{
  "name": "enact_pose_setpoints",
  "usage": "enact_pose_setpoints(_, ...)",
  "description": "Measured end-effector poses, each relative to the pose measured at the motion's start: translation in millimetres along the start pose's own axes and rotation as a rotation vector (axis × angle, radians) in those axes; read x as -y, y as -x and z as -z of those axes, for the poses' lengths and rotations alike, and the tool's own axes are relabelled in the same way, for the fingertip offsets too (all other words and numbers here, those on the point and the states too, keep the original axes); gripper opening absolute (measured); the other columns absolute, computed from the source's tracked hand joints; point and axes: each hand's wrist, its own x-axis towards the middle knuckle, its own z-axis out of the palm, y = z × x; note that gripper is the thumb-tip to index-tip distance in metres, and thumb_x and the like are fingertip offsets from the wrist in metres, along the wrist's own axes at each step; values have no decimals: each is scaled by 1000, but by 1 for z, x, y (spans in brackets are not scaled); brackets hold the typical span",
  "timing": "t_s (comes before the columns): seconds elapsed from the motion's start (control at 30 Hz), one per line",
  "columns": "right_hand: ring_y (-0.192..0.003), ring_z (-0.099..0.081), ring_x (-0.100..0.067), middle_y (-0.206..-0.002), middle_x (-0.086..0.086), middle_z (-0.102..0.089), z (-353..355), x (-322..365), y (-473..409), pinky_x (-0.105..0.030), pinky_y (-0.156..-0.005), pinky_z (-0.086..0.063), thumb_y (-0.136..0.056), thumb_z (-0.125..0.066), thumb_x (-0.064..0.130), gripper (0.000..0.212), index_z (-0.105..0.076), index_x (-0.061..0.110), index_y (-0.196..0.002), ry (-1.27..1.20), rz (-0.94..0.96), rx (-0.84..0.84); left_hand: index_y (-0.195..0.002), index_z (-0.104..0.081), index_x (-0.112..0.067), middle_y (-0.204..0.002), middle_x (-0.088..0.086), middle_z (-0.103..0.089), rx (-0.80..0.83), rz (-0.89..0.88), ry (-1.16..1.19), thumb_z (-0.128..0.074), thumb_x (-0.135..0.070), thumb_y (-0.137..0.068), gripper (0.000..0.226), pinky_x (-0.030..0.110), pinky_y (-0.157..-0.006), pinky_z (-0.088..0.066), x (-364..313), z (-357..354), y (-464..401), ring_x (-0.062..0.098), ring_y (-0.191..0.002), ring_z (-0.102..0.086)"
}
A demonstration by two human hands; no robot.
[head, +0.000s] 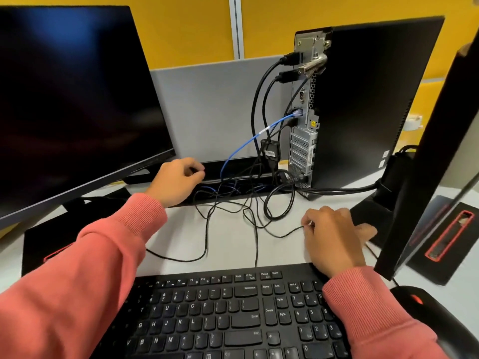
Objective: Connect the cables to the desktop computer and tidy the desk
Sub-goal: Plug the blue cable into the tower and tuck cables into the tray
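Observation:
A black desktop tower (363, 104) stands at the back right with its rear panel facing left. Thick black cables (261, 99) and a blue network cable (248, 143) are plugged into that panel. Thin black cables (233, 211) lie tangled on the white desk between the tower and the keyboard (233, 312). My left hand (176, 182) pinches a thin black cable beside the cable slot at the desk's back edge. My right hand (334, 239) pinches another thin cable low on the desk, just left of the right monitor's stand.
A large dark monitor (72, 104) fills the left side. A second monitor (430, 151) stands at the right on a black base with a red-rimmed slot (451, 237). A black mouse (425, 307) lies at the lower right. A grey partition (212, 107) rises behind the desk.

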Motion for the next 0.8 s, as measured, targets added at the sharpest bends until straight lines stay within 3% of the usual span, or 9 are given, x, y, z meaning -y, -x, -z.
enact_pose_setpoints(0.07,-119,-39,-12,-111,17,-59,-3,3,1,-37,-81,-15,-95,-55,16,31,-63,41,-111,-57,72,11,-118,-67,-34,-100,0,-65,46,-164,119,-74,-33,-92,27,20,-77,-42,-6,7,12,9,-85,-59)
enact_pose_setpoints(0.17,-122,-45,-6,-124,22,-52,0,11,5,-41,-104,-18,-95,-50,14,41,-57,42,-125,-340,201,43,-140,-44,-54,-144,-3,-41,478,-246,30,-73,-59,-84,63,30,-112,-33,5,-5,31,12,-130,-44)
enact_pose_setpoints(0.23,-114,-53,-4,-124,23,-51,3,21,9,-41,-109,-27,-99,-49,24,37,-54,42,-132,-514,316,81,-146,-29,-62,-162,-7,-21,622,-238,-157,-63,-66,-86,69,50,-121,-21,14,-26,40,22,-148,-23)
enact_pose_setpoints(0.3,-120,-51,-3,-129,24,-50,4,32,15,-37,-106,-39,-101,-45,40,42,-47,42,-143,-535,426,153,-155,-23,-53,-169,-6,-11,617,-286,-361,-48,-56,-101,60,54,-121,-17,17,-46,44,24,-153,-15)
enact_pose_setpoints(0.37,-131,-44,-2,-140,25,-46,1,42,19,-28,-109,-38,-102,-39,48,49,-36,42,-151,-458,498,241,-159,-22,-45,-170,-6,-13,541,-287,-449,-34,-48,-108,52,51,-120,-19,19,-56,40,24,-153,-16)
enact_pose_setpoints(0.47,-141,-35,-7,-150,18,-40,1,55,18,-27,-114,-31,-105,-33,49,54,-24,36,-157,-333,483,352,-156,-29,-44,-162,-9,-32,424,-253,-483,-29,-43,-109,47,47,-112,-32,29,-60,24,23,-141,-35)
enact_pose_setpoints(0.57,-117,-53,-20,-123,6,-57,-2,74,17,-33,-95,-43,-106,-34,36,28,-53,25,-124,-149,479,330,-142,-43,-36,-144,-7,-54,327,-202,-514,-34,-39,-108,36,45,-100,-41,35,-60,12,25,-123,-52)
enact_pose_setpoints(0.63,-102,-60,-27,-107,-2,-59,-8,89,12,-33,-79,-42,-101,-41,18,15,-56,18,-100,-27,453,276,-131,-49,-33,-133,-1,-63,311,-118,-498,-33,-37,-108,28,44,-95,-44,36,-57,5,27,-114,-59)
enact_pose_setpoints(0.8,-106,-62,-30,-119,-11,-60,-21,125,2,-37,-88,-49,-95,-40,3,30,-61,8,-117,169,434,360,-115,-54,-33,-127,1,-64,315,63,-361,-32,-35,-108,23,43,-95,-47,41,-58,-13,29,-113,-61)
